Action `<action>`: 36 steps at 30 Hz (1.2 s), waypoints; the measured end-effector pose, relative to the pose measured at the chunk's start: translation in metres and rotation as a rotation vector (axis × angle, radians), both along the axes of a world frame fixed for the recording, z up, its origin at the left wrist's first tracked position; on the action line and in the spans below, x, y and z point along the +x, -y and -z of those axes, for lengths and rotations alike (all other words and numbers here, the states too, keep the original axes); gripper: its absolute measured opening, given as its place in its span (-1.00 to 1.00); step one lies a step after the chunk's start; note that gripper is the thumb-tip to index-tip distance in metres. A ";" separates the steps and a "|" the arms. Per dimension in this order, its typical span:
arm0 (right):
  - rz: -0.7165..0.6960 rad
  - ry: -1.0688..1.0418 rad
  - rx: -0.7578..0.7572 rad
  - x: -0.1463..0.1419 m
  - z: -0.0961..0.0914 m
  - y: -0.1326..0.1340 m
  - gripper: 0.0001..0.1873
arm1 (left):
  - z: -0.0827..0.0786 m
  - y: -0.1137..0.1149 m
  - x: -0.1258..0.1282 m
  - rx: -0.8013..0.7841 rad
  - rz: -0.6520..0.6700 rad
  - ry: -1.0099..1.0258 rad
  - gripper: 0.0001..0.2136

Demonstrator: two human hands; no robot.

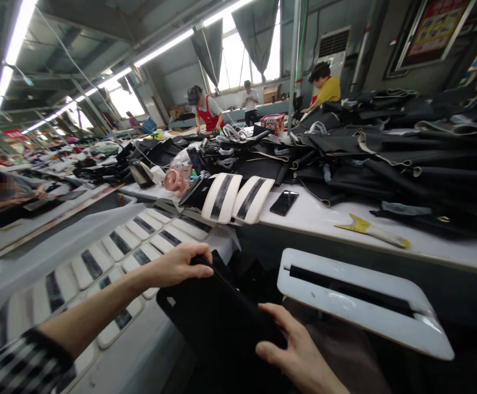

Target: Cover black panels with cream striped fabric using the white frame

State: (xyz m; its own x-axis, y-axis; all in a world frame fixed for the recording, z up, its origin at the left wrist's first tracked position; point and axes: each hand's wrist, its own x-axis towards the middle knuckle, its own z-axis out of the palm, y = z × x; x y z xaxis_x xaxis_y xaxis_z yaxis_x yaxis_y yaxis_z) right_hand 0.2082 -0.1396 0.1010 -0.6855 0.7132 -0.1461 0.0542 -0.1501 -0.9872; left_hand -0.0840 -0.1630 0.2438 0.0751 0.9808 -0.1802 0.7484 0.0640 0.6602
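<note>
Gripping thin, flat black panel (pixel 222 314) with left hand (pixel 176 266) closed on top end and right hand (pixel 294 346) pinching right edge lower down. Held between both hands, spreading below left hand, left of glossy white slotted board (pixel 347 272).

The left hand (pixel 189 267) is farther out than the right hand (pixel 294 346), fingers bent, thumb stretched below them, gripping. The bare left forearm (pixel 99 306) slants back behind it. The right hand's thumb and fingers close in a grip, tips pointing leftward.
</note>
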 end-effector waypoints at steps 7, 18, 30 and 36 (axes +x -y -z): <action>0.291 -0.387 -0.636 0.004 0.034 0.007 -0.27 | 0.015 0.090 -0.020 0.024 -0.728 0.410 -0.65; 0.463 -0.282 -0.560 -0.057 0.030 0.008 -0.32 | 0.123 0.141 0.074 0.151 -0.652 0.349 -0.47; 0.594 -0.112 -0.082 -0.090 0.016 0.009 -0.46 | 0.138 0.091 0.075 0.484 -0.938 0.237 -0.57; 0.577 -0.096 -0.043 -0.098 0.014 0.002 -0.62 | 0.139 0.081 0.071 0.478 -0.980 0.122 -0.60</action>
State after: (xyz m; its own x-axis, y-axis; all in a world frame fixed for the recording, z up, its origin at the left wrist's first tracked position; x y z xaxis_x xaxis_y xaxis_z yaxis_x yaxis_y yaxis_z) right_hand 0.1106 -0.1415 0.0866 -0.1995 0.9699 -0.1397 -0.1376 -0.1689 -0.9760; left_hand -0.0131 -0.2443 0.1046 -0.7836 0.5913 0.1908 0.4410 0.3130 0.8412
